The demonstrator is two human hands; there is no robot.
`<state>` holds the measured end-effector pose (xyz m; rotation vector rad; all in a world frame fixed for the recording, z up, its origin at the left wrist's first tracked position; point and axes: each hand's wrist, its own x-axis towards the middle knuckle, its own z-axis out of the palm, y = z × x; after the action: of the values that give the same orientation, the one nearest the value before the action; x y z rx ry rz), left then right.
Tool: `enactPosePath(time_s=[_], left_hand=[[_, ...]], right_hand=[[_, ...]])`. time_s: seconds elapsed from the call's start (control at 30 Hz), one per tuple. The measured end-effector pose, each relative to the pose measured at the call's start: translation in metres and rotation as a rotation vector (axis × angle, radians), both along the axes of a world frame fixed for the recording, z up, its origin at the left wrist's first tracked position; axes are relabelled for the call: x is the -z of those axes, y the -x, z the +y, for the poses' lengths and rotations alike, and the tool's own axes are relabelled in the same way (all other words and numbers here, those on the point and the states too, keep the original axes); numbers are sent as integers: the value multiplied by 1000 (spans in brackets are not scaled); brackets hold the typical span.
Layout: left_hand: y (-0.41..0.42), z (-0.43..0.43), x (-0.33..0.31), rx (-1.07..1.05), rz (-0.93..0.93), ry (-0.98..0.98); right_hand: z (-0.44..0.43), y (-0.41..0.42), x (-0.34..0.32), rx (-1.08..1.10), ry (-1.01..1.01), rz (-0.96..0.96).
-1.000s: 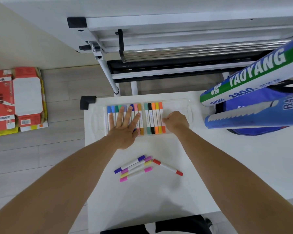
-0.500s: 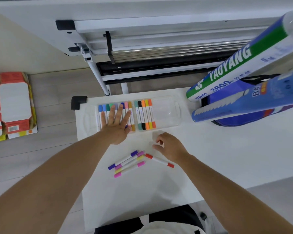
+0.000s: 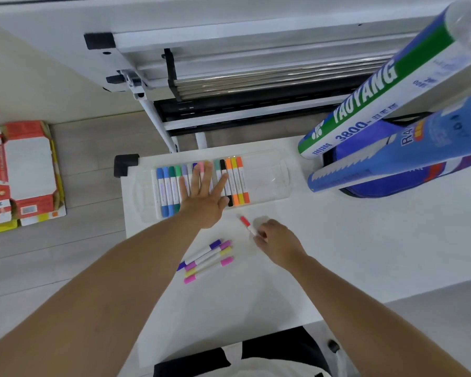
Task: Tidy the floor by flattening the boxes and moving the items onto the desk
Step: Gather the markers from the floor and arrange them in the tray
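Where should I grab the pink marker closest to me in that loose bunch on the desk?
The pink marker lies flat, near side free, far side against the yellow marker. Probably pinch its white barrel mid-length from above, thumb on the near side, rolling it towards you first.

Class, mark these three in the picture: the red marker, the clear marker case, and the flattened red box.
red marker (image 3: 245, 222): head view, on its red cap.
clear marker case (image 3: 264, 180): head view, on its bare right end.
flattened red box (image 3: 29, 170): head view, on its white panel.
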<state>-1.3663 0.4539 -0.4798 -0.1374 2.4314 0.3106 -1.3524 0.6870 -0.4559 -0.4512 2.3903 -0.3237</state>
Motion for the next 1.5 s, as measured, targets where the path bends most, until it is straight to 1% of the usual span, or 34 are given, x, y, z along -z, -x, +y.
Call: enactPosePath(time_s=[0.07, 0.2, 0.37, 0.53, 0.63, 0.77, 1.03, 1.2, 1.33, 1.5], left_hand=[[2, 0, 1, 9, -37, 9], [7, 1, 0, 4, -82, 15], [9, 1, 0, 2, -119, 20], [12, 0, -1, 7, -160, 14], [14, 0, -2, 15, -180, 19], [14, 1, -4, 15, -182, 24], [13, 2, -4, 3, -185, 32], [13, 2, -2, -3, -174, 23], [13, 1, 0, -3, -174, 18], [12, 0, 1, 2, -162, 8]], right_hand=[[-3, 21, 0, 121, 85, 6], [-13, 63, -5, 268, 172, -13], [-22, 96, -1, 359, 210, -66], [-32, 113, 11, 335, 139, -59], [-38, 119, 17, 310, 101, -9], [-47, 121, 18, 260, 3, 67], [-56, 109, 17, 139, -67, 146], [-63, 110, 18, 206, -80, 96], [-67, 118, 20, 280, -47, 84], [-69, 124, 20, 304, -43, 48]])
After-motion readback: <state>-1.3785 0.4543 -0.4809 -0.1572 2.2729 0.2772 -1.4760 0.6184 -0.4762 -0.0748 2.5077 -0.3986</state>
